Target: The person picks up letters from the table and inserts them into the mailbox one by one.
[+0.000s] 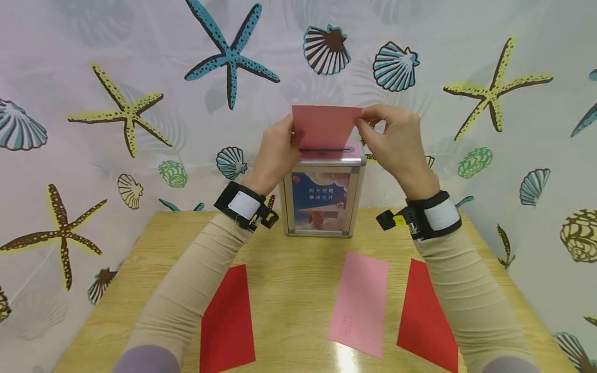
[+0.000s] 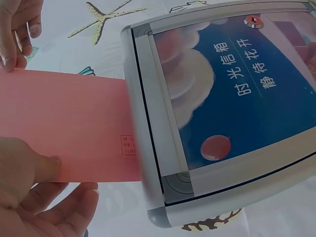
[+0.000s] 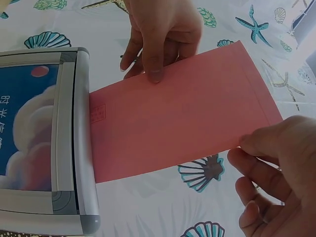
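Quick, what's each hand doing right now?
Left hand: closed, pinching the raised pink envelope at its left edge, seen from the head camera.
Right hand: closed, pinching that envelope near its upper right corner.

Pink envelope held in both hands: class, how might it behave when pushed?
The pink envelope seems fairly stiff, held nearly flat by the left hand and right hand. It's probably light, being thin. Pushed crookedly, it might buckle where it meets the narrow slot.
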{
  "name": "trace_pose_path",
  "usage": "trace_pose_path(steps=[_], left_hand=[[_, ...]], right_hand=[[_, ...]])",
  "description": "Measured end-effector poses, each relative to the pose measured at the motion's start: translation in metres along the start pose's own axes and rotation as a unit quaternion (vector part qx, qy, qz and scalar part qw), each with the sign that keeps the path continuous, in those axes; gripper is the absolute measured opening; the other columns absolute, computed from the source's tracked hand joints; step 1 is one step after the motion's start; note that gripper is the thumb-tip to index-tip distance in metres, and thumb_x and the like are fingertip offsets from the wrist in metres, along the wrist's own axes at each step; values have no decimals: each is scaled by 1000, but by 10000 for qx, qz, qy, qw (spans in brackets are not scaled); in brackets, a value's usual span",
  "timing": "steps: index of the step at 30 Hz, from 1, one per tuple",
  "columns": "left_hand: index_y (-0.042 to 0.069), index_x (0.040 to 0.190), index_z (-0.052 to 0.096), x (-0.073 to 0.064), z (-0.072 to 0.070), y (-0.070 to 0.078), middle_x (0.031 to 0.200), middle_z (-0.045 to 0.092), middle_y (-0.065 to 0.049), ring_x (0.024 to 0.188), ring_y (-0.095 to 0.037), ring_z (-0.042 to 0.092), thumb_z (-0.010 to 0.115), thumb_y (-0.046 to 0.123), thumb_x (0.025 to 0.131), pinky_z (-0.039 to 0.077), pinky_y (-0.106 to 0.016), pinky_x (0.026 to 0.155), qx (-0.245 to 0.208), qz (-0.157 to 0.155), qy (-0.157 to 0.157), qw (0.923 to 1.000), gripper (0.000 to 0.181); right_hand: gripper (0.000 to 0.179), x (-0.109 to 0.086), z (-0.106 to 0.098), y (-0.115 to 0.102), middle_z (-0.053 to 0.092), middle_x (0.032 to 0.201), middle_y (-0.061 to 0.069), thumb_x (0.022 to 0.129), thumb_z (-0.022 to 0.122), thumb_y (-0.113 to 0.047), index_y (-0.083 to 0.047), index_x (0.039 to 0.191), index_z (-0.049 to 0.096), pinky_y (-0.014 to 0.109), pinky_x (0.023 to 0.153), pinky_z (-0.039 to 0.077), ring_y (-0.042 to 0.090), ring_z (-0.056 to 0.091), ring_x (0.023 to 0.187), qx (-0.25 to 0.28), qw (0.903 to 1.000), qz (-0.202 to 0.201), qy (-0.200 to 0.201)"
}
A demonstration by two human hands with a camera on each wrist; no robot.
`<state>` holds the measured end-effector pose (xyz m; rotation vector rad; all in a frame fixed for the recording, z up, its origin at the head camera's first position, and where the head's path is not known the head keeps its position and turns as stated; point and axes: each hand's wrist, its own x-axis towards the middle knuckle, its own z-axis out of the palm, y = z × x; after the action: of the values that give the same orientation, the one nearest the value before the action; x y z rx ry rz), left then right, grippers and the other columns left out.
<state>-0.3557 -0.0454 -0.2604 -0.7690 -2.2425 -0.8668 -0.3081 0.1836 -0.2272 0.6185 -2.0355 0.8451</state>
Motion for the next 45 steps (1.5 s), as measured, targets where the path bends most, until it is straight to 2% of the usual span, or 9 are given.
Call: trace_pose_path(steps=[9, 15, 20, 29, 36, 45], left_hand=[[4, 116, 58, -3, 0, -5, 110, 68, -14, 103, -22, 64, 51, 13, 101, 55, -34, 86, -134, -182, -203, 9995, 18], [3, 116, 58, -3, 1, -8, 110, 68, -14, 101, -23, 65, 51, 13, 101, 55, -35, 85, -66, -134, -127, 9998, 19], [3, 116, 58, -3, 1, -10, 110, 69, -15, 100, -23, 65, 51, 11, 101, 56, -35, 83, -29, -127, -113, 9999, 19], [3, 118, 58, -2, 3, -14, 112, 68, -15, 103, -22, 64, 51, 10, 101, 55, -34, 88, -34, -164, -130, 9998, 20], [4, 118, 59, 2, 5, -16, 114, 68, -13, 106, -20, 64, 53, 10, 100, 54, -33, 90, -146, -289, -100, 9994, 20], [4, 119, 59, 2, 9, -19, 113, 69, -13, 104, -20, 64, 55, 10, 99, 54, -33, 90, -130, -339, -162, 9992, 21]], right_hand=[[14, 0, -1, -5, 72, 86, 8, 92, 65, -14, -5, 96, 75, 26, 55, 32, 18, 60, 80, 29, 10000, -63, 38], [13, 4, -2, -9, 73, 85, 7, 90, 67, -15, -6, 94, 76, 23, 54, 29, 16, 59, 77, 94, 9989, -388, 251], [13, 4, -1, -10, 73, 84, 8, 90, 67, -15, -5, 94, 76, 23, 55, 30, 15, 59, 77, 96, 9986, -433, 289], [12, 1, 8, 0, 71, 85, 7, 90, 66, -11, -4, 94, 74, 25, 53, 32, 15, 58, 77, 111, 9998, -68, -122], [11, -2, 24, 20, 71, 80, 7, 89, 66, -11, -5, 93, 75, 21, 59, 39, 11, 56, 72, 303, 9990, 212, -251], [11, -9, 37, 36, 72, 82, 10, 90, 66, -11, -4, 93, 75, 25, 59, 37, 14, 58, 74, 256, 9985, 311, -368]])
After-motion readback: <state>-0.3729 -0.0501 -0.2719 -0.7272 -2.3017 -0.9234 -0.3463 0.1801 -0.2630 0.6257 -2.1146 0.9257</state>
